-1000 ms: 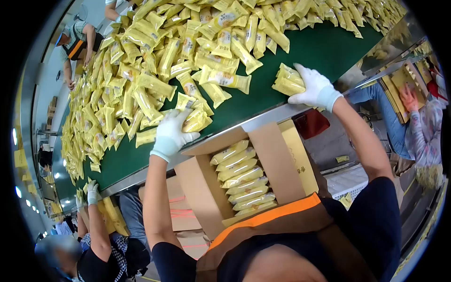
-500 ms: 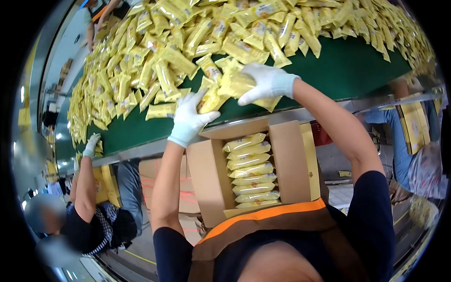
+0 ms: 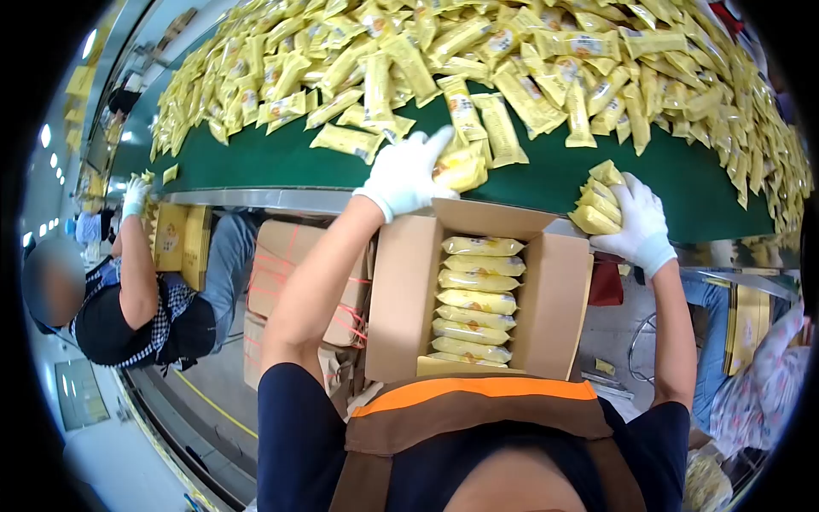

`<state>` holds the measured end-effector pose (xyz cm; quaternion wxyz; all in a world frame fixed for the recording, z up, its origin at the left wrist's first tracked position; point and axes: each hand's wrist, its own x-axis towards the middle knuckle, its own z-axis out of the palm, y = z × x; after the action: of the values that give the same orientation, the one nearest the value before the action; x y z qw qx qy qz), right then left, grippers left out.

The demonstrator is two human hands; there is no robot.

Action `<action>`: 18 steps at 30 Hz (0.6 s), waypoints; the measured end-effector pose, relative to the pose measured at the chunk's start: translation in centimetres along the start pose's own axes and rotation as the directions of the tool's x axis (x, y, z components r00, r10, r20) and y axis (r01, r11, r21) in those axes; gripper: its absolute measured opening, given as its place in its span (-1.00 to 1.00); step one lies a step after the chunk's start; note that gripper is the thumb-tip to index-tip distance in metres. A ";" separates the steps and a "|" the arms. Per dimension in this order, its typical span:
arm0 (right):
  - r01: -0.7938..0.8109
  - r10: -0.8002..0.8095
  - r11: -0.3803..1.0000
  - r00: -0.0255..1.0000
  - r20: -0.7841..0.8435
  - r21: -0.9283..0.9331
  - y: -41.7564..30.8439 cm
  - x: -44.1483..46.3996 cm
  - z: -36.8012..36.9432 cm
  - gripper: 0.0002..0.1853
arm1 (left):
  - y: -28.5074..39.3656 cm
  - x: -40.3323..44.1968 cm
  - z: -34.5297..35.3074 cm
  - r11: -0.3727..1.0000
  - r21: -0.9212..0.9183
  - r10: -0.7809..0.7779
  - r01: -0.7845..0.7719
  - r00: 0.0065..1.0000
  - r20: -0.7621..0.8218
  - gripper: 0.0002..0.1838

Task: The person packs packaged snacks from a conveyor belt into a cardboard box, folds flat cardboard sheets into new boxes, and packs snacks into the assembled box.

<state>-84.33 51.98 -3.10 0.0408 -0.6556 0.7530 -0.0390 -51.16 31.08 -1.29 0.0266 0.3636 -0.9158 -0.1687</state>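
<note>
My left hand [image 3: 404,172], in a white glove, is closed on some yellow wrapped snack packets [image 3: 461,169] just above the far flap of the cardboard box. The fingers partly hide these packets. To the right, my gloved right hand [image 3: 638,220] grips a small stack of yellow snack packets [image 3: 597,205] at the near edge of the belt. Between my arms stands the open cardboard box [image 3: 399,294], its flaps spread. Inside it lies a row of several yellow packets [image 3: 478,302], each placed crosswise.
A large heap of yellow packets [image 3: 409,64] covers the far part of the green belt [image 3: 546,162]. At left, a co-worker's gloved hand [image 3: 135,196] is at the belt. Strapped cardboard [image 3: 286,269] stands left of my box. Another person sits at right beside a yellow box [image 3: 746,328].
My hands were close together among the packets on the belt. Now they are apart: the right has moved right and toward me with a stack, the left rightward with packets.
</note>
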 end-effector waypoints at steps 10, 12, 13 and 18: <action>0.007 -0.005 1.000 0.999 -0.045 0.024 -0.4 0.0 0.1 -0.06 | -14.1 0.7 -3.5 0.896 -0.349 -0.310 0.275 0.950 -0.047 0.27; 0.026 -0.024 0.999 0.998 -0.065 0.028 -0.4 -0.3 0.4 -0.09 | -14.0 0.5 -3.7 0.857 -0.294 -0.452 0.424 0.891 -0.032 0.27; 0.017 -0.015 1.000 0.998 -0.059 0.024 -0.5 -0.4 0.3 -0.09 | -14.0 0.0 -3.9 0.818 -0.289 -0.529 0.498 0.848 -0.037 0.28; 0.030 -0.028 0.999 0.997 -0.075 0.023 -0.5 -0.3 0.7 -0.09 | -14.4 -4.8 -4.8 0.623 -0.697 -0.517 0.354 0.855 -0.028 -0.13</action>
<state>-83.68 52.20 -3.72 0.0200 -0.6640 0.7438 -0.0733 -37.34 23.13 -1.14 0.2171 0.5579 -0.6662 -0.4447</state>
